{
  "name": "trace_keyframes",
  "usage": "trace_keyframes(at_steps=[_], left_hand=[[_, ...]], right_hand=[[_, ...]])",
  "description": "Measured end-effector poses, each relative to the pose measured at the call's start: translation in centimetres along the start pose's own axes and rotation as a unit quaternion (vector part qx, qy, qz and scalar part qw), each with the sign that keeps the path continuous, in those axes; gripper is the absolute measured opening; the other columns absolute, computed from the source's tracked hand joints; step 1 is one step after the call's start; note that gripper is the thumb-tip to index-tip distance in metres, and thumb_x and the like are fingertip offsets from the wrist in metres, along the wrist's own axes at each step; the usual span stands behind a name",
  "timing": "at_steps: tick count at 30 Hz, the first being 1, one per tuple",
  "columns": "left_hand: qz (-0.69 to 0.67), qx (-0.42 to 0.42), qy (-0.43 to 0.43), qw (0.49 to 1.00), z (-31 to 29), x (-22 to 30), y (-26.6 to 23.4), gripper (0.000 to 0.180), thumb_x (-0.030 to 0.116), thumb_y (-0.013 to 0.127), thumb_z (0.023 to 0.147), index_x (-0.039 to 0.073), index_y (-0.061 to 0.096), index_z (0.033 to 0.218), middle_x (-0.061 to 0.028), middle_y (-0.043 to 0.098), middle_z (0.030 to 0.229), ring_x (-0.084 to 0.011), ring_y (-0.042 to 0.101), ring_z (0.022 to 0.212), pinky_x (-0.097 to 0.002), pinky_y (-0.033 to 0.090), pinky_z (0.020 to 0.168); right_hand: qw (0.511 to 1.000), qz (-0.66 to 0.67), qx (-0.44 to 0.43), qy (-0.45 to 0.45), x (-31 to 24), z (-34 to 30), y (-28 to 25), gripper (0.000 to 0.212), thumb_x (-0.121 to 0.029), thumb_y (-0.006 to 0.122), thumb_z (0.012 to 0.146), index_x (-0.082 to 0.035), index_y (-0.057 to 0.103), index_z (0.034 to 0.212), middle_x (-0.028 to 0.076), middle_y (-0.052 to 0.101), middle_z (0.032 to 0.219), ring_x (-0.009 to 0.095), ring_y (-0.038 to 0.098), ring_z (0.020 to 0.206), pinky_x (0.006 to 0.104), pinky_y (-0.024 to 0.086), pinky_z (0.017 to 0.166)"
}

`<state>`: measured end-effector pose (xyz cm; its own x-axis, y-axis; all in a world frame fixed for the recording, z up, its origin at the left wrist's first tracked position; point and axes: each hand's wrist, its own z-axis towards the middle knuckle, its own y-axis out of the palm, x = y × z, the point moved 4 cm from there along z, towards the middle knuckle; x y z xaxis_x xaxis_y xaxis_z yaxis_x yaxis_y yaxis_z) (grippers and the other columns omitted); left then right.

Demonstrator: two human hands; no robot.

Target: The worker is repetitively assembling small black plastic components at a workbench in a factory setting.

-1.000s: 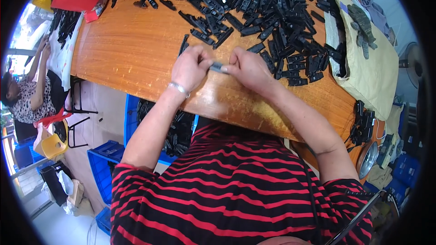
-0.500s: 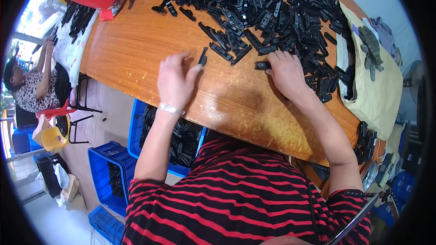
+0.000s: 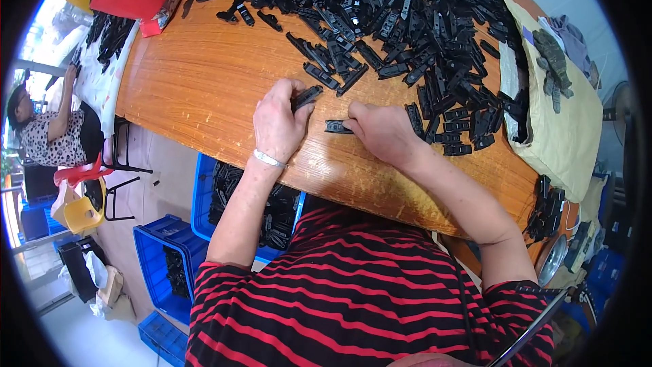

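On the orange wooden desk [image 3: 204, 88], the left hand [image 3: 277, 126] fingers pinch 1 small black plastic clip [image 3: 307, 96], the right hand [image 3: 384, 132] fingers grip another [image 3: 337, 126]; both look light, stiff, best held by their ends.

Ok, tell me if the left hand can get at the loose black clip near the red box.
Probably yes: the left hand already holds a black piece, but bare wooden table lies open toward that clip.

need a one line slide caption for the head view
Left hand grips a black plastic clip while right hand fingers another clip on the wooden table.
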<state>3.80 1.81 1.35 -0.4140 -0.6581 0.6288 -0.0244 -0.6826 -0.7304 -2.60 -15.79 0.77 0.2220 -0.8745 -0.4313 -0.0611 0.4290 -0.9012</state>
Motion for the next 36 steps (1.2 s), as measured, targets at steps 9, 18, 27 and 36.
trace_keyframes(at_steps=[9, 18, 27, 36], left_hand=[[-0.21, -0.06, 0.059, 0.974, 0.2, 4.6, 0.4, 0.05, -0.001, 0.077, 0.07, 0.012, 0.057, 0.114, -0.0071, 0.066, 0.088, -0.0239, 0.066, 0.081, -0.0329, 0.053, 0.07], [-0.42, -0.171, -0.213, 0.866, -2.4, 0.9, 3.0, 0.019, 0.002, 0.073, 0.082, 0.0, 0.064, 0.098, 0.0005, 0.063, 0.078, -0.0045, 0.055, 0.064, -0.0192, 0.047, 0.06], [-0.252, -0.111, -0.168, 0.947, -1.8, 1.2, 3.3, 0.014, 0.008, 0.075, 0.08, -0.002, 0.066, 0.086, -0.0047, 0.065, 0.072, -0.0099, 0.059, 0.065, -0.0251, 0.049, 0.062], [-0.183, -0.105, -0.139, 0.968, -2.1, 1.5, 3.4, 0.012, 0.007, 0.074, 0.078, 0.001, 0.065, 0.082, -0.0116, 0.063, 0.078, -0.0224, 0.063, 0.07, -0.0331, 0.05, 0.065]], right_hand=[[0.862, 0.477, -0.006, 0.172, 0.8, 0.5, -2.3, 0.017, -0.018, 0.058, 0.097, -0.002, 0.057, 0.096, 0.002, 0.059, 0.064, 0.006, 0.053, 0.05, 0.0238, 0.043, 0.045], [0.904, 0.392, 0.01, 0.171, 1.4, -1.6, -0.1, 0.016, -0.014, 0.059, 0.095, -0.003, 0.052, 0.086, 0.001, 0.057, 0.062, 0.007, 0.051, 0.046, 0.0227, 0.04, 0.042], [0.942, 0.308, 0.055, 0.123, 2.0, -1.3, 0.5, 0.018, -0.015, 0.061, 0.093, -0.002, 0.052, 0.084, 0.004, 0.057, 0.06, 0.01, 0.054, 0.052, 0.0267, 0.042, 0.048], [0.971, 0.212, 0.033, 0.108, 1.8, -1.4, 0.0, 0.022, -0.02, 0.066, 0.088, -0.002, 0.054, 0.086, 0.016, 0.062, 0.07, 0.033, 0.061, 0.066, 0.0396, 0.046, 0.059]])
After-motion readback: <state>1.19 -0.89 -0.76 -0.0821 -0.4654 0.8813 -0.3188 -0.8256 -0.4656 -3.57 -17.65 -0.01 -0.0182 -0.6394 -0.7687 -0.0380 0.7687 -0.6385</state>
